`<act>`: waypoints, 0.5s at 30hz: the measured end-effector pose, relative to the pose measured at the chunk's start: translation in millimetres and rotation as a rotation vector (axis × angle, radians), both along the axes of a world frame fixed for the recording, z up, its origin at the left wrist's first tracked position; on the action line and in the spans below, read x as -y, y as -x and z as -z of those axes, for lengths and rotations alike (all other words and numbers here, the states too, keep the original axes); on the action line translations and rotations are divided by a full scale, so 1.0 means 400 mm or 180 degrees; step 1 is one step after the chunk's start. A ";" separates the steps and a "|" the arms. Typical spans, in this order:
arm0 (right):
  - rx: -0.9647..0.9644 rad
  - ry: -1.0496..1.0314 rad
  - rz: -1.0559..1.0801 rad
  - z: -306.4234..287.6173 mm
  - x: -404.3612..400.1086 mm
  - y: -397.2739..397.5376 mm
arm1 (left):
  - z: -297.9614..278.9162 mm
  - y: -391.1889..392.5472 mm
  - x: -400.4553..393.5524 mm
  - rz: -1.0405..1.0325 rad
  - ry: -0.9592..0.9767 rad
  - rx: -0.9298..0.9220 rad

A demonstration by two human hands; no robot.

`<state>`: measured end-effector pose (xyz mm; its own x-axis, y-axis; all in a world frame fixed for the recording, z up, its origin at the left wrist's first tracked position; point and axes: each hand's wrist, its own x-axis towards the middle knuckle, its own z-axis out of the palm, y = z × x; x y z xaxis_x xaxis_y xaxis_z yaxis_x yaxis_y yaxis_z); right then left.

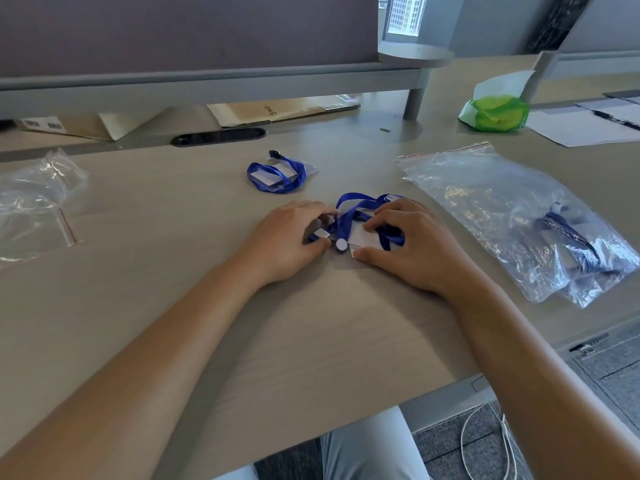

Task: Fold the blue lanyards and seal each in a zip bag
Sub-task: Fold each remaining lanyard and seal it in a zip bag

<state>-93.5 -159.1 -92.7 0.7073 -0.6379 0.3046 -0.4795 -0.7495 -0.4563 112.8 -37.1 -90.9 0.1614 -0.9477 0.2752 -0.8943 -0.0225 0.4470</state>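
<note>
Step in hand, by my read: folding, lanyard no. 2.

Near: pale wood-grain laminate desk (311,341), matte, smooth.

Mid: left hand (291,237) & right hand (408,244) both down on the flat blue woven-ribbon lanyard with clear plastic badge sleeve (349,216). It lies on the desk between the hands, loops loose, white round clip end showing. L fingers curled, pinching the sleeve's left end; R fingertips curled over ribbon & white card, holding them down.

Next calls for: gather loose loops tight over the sleeve, then fetch a bag.

Right: crinkly clear zip bags w/ red seal strip (485,188); something dark bagged in one, prob. a lanyard. Left: more clear bags (34,195).

Far: second blue ribbon lanyard, coiled on its sleeve (277,174), unbagged.
</note>
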 end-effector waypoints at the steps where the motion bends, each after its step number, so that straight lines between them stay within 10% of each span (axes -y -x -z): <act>1: -0.0070 0.0041 0.0050 0.000 0.001 0.001 | 0.001 -0.002 0.001 0.0008 -0.0005 0.0028; 15: 0.0737 0.0013 0.0052 -0.015 0.000 0.008 | -0.018 0.017 -0.012 0.0015 0.0635 -0.0348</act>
